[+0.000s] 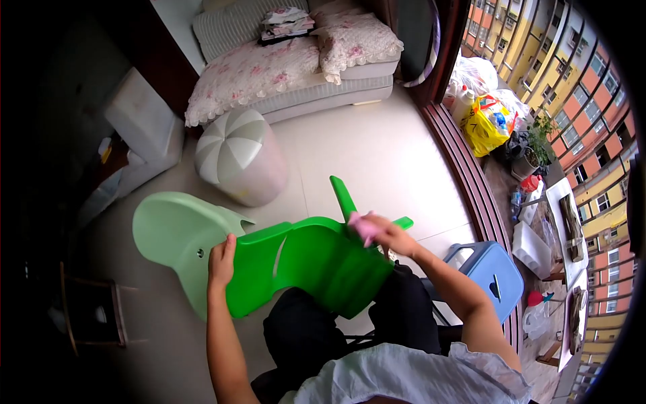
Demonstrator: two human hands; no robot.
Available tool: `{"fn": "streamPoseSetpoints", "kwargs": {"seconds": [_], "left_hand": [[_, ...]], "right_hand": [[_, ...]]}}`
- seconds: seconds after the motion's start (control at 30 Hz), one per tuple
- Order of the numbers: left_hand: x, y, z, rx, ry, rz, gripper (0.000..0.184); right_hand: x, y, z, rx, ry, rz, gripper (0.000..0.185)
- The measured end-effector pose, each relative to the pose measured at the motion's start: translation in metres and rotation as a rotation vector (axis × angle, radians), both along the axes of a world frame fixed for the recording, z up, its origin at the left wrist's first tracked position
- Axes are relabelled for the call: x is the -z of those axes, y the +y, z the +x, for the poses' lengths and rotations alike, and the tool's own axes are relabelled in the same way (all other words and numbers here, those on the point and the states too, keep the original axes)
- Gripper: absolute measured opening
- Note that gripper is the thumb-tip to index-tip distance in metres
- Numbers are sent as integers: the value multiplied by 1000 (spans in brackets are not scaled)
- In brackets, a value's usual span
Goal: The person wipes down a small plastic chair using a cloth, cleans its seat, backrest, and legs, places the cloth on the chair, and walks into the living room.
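Observation:
A bright green plastic chair (262, 259) lies tipped across my lap, its legs pointing away from me. My left hand (221, 262) grips the chair's left edge, thumb on top. In my right hand (396, 237) is a pink cloth (365, 229), pressed against the chair near the base of its legs. Motion blurs the cloth and part of the green surface. Just beyond my left hand a pale green plastic chair (178, 225) stands on the floor.
Ahead are a round striped pouf (266, 168) and a sofa (330, 91) with floral covers. To my right stands a blue-topped stool (494, 279), beside the sliding door track (464, 182). Bags, including a yellow bag (486, 128), and a potted plant (531, 158) sit past the track.

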State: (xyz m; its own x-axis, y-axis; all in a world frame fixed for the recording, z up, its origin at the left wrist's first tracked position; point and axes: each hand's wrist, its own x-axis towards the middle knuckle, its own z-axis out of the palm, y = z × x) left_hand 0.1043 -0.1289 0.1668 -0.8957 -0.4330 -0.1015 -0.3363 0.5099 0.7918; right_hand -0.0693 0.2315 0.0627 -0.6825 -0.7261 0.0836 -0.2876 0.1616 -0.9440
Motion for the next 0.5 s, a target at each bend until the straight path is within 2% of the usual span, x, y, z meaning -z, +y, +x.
{"fn": "streamPoseSetpoints", "kwargs": {"seconds": [0.03,0.07,0.13,0.17,0.2,0.23,0.37,0.4,0.43,0.5], "left_hand": [[0,5,-2,-3,-1,3,49],[2,14,-5,-22,173,-22,47],[-3,16,-6,-50,343,-46,48],[-2,11,-4,-14,257,-35,47],[-2,8,-2,22,168,-24,46],[-2,7,1,15,159,-23,46],[1,6,1,42,166,4,44],[1,7,1,29,200,-10,44],[0,10,0,14,233,-26,44],[-2,11,-2,18,225,-74,45]], "right_hand": [[4,-12,2,-190,537,-17,35],[6,-13,9,-226,443,129,38],[20,-35,-17,-315,349,66,39],[27,-47,-34,-399,252,3,39],[28,-59,-45,-421,288,80,37],[48,-75,-59,-357,207,74,36],[154,-134,-139,-304,405,307,36],[149,-144,-149,-311,388,448,36],[164,-154,-157,-172,246,509,39],[172,-172,-177,-372,512,904,47]]}}
